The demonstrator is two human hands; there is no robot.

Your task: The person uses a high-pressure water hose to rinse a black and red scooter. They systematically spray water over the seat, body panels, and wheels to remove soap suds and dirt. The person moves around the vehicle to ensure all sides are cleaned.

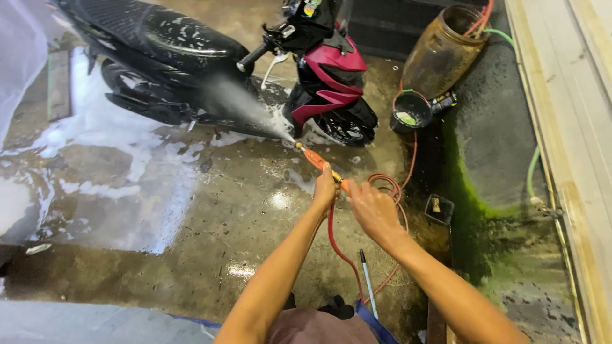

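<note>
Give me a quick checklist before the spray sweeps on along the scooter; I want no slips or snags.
1. Both hands on the spray lance: left hand and right hand grip it. Ok.
2. Spray hits the scooter: ok.
3. Red hose free of kinks: loops loosely on the floor; cannot tell.
4. Footing: wet floor, foamy patches. Not ok.
5. Black bucket clear of the spray: ok.

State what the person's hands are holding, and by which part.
Both hands, left hand and right hand, grip an orange spray lance at its rear end, where the red hose joins it.
</note>
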